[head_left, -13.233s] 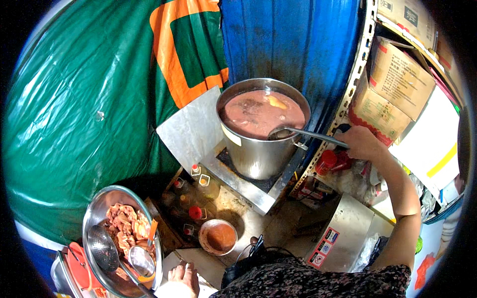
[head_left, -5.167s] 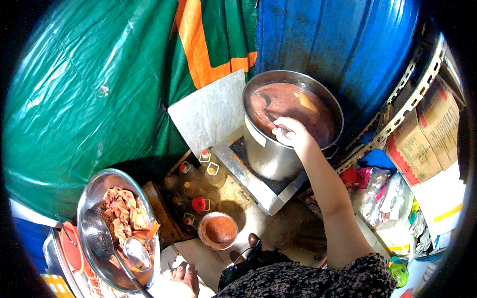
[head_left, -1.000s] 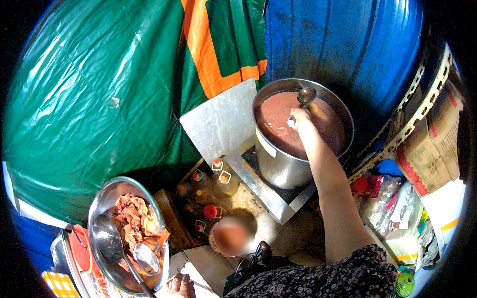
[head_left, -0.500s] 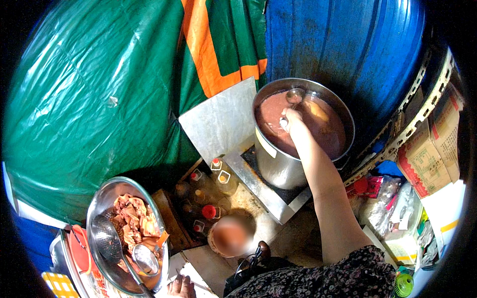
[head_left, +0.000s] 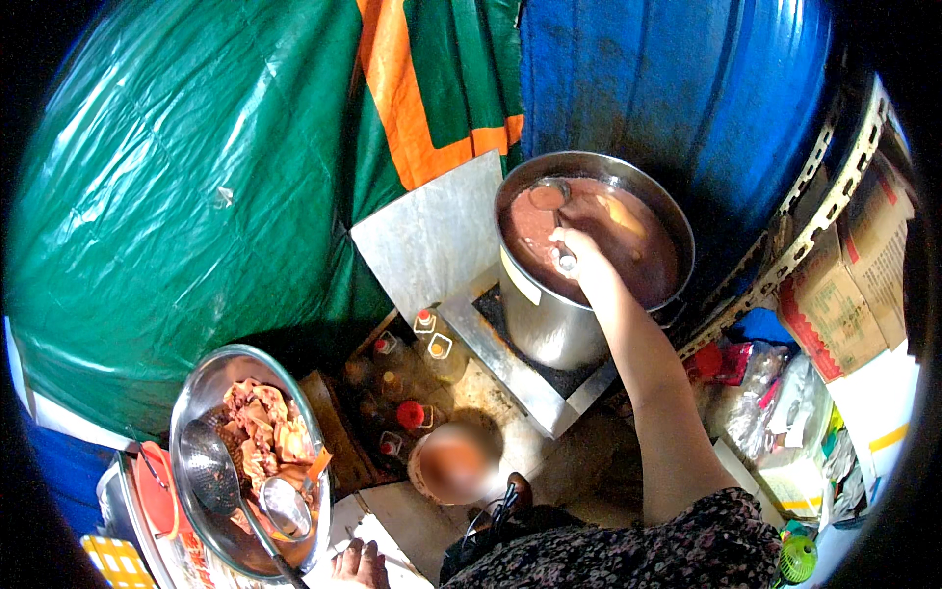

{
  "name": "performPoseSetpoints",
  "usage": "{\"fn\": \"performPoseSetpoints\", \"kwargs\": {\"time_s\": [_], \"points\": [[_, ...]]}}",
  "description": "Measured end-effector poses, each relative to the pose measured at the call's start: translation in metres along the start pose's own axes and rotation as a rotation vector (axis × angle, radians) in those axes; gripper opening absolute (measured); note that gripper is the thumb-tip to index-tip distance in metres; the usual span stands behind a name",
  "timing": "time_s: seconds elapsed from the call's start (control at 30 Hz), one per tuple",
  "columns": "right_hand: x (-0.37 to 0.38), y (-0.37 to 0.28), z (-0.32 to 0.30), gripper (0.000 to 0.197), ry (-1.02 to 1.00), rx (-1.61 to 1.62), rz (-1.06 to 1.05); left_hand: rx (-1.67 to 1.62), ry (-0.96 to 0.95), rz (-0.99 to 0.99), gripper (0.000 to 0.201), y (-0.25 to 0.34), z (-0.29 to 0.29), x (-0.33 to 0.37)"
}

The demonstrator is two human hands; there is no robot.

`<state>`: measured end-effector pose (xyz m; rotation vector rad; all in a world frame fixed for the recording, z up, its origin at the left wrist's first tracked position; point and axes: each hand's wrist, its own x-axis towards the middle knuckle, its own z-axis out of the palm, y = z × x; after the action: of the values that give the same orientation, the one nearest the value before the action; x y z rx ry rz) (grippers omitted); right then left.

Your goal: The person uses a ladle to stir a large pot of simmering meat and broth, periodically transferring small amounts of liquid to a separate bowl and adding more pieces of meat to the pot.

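My right hand (head_left: 577, 251) is closed around the handle of a metal ladle (head_left: 549, 196) above the tall steel stockpot (head_left: 549, 319) at the upper right. Pinkish-brown liquid (head_left: 643, 270) fills much of the pot, and a yellowish patch (head_left: 621, 214) shows at its surface. The ladle's bowl is at the liquid near the far left wall and appears to hold some of it. Partly cut off by the lower edge, my left hand (head_left: 359, 566) lies with fingers extended on a white surface, beside the steel basin (head_left: 186, 393).
Inside the basin are brownish cooked-looking pieces (head_left: 260, 422), a perforated skimmer (head_left: 211, 466) and another ladle (head_left: 286, 508). Several capped bottles (head_left: 444, 358) stand left of the stove (head_left: 589, 398). A reddish bowl (head_left: 432, 471) is below them. Cardboard boxes (head_left: 844, 294) and plastic bags (head_left: 765, 398) line the right.
My right hand has tilted the ladle and shifted its bowl left across the pot, toward the far left wall. My left hand stays in about the same place.
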<state>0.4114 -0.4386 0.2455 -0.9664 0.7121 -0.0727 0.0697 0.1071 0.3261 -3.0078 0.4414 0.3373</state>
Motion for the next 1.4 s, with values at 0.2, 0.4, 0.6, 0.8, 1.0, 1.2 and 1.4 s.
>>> {"fn": "performPoseSetpoints", "kwargs": {"time_s": [0.2, 0.4, 0.6, 0.8, 1.0, 1.2, 1.4], "points": [[-0.034, 0.010, -0.007, 0.012, -0.077, -0.015, 0.035, 0.157, 0.413, 0.182, 0.054, -0.020, 0.043, -0.009], [-0.061, 0.018, -0.026, 0.012, -0.262, 0.041, 0.101, 0.073, 0.359, 0.159, 0.044, -0.008, 0.016, -0.011], [-0.090, 0.007, -0.040, 0.019, -0.466, 0.134, 0.258, 0.026, 0.320, 0.115, 0.033, 0.006, -0.016, -0.015], [-0.148, -0.023, -0.030, 0.022, -0.430, 0.123, 0.361, 0.012, 0.301, 0.081, 0.031, 0.000, -0.008, -0.022], [-0.172, -0.029, -0.051, 0.017, -0.492, 0.106, 0.423, -0.011, 0.349, 0.064, 0.032, -0.005, 0.003, -0.025], [-0.201, -0.019, -0.058, 0.024, -0.473, -0.019, 0.372, -0.154, 0.309, 0.140, 0.029, -0.009, -0.003, -0.024], [-0.304, -0.011, -0.050, 0.028, -0.300, -0.224, -0.017, -0.278, 0.339, 0.182, 0.025, -0.016, 0.014, -0.022]]}}
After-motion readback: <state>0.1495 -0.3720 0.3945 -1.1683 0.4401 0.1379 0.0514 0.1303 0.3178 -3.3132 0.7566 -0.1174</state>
